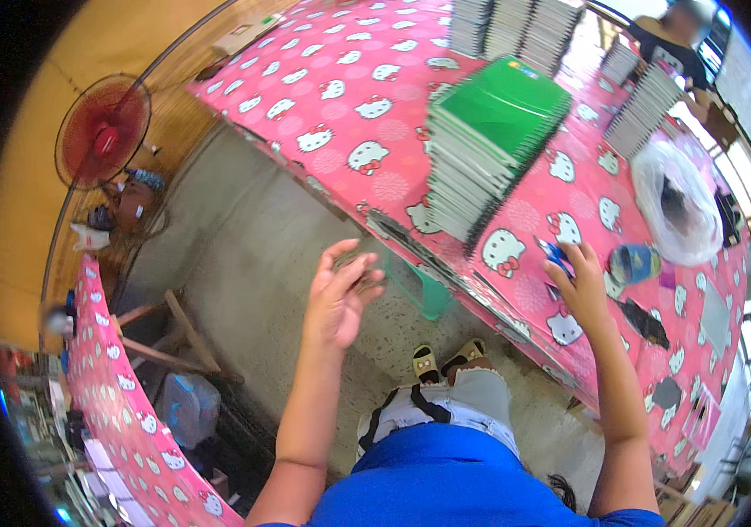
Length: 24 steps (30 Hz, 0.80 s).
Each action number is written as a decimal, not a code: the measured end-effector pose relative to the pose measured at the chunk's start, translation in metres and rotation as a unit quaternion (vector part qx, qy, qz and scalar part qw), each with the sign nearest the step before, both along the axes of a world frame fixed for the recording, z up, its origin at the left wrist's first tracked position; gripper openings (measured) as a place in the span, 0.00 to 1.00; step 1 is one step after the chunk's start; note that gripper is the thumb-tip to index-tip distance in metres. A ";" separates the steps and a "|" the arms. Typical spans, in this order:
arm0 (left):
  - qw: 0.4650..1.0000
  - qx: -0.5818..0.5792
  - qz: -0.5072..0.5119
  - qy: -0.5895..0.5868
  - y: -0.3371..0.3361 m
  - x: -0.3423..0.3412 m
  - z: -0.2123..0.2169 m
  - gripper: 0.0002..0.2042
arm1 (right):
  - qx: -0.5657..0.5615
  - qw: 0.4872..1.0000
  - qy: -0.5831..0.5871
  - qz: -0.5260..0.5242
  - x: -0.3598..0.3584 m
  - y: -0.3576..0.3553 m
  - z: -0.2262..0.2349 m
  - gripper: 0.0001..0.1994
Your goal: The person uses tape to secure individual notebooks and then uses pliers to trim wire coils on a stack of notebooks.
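My left hand [340,294] hangs in the air over the concrete floor, fingers loosely spread, holding nothing. My right hand [579,283] rests on the pink cartoon-cat tablecloth [340,97], fingers closed around a small blue object [556,255]. A tall stack of green spiral notebooks [491,140] stands on the table just left of that hand. A small blue cup-like container [634,263] sits right beside my right hand.
More notebook stacks [516,26] line the table's far edge, and another stack [643,110] leans at the right. A clear plastic bag [678,202] lies near it. A person sits beyond the table. A red fan [101,130] stands left; a second pink table [121,404] lies lower left.
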<state>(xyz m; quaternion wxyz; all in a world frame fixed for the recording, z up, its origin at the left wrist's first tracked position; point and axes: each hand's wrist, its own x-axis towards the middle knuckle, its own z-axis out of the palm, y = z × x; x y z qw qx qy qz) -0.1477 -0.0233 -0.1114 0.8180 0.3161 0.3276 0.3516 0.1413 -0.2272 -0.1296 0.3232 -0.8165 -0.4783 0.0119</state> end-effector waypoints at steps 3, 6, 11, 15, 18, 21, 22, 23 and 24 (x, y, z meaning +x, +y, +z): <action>0.994 0.094 -0.059 -0.014 -0.013 0.051 0.020 0.17 | 0.021 0.999 -0.038 0.024 -0.021 0.016 0.052 0.20; 0.977 0.200 -0.060 -0.036 -0.028 0.088 0.039 0.20 | 0.076 0.988 -0.127 0.038 -0.029 0.029 0.076 0.21; 0.923 0.383 0.017 0.000 -0.037 0.120 0.044 0.20 | 0.048 0.979 -0.193 0.036 -0.027 0.038 0.089 0.23; 0.923 0.382 0.018 0.034 -0.042 0.125 0.046 0.17 | 0.034 0.975 -0.218 0.033 -0.026 0.042 0.091 0.25; 0.909 0.413 0.021 0.055 -0.039 0.126 0.042 0.15 | 0.047 0.965 -0.254 0.042 -0.026 0.047 0.092 0.25; 0.895 0.437 0.028 0.085 -0.038 0.126 0.042 0.11 | 0.066 0.962 -0.257 0.067 -0.020 0.050 0.092 0.25; 0.894 0.436 0.032 0.097 -0.039 0.126 0.045 0.10 | 0.072 0.963 -0.249 0.078 -0.018 0.050 0.093 0.25; 0.893 0.436 0.036 0.109 -0.040 0.126 0.048 0.08 | 0.083 0.957 -0.267 0.080 -0.016 0.051 0.093 0.24; 0.898 0.426 0.033 0.103 -0.041 0.127 0.048 0.08 | 0.081 0.956 -0.268 0.084 -0.015 0.050 0.094 0.24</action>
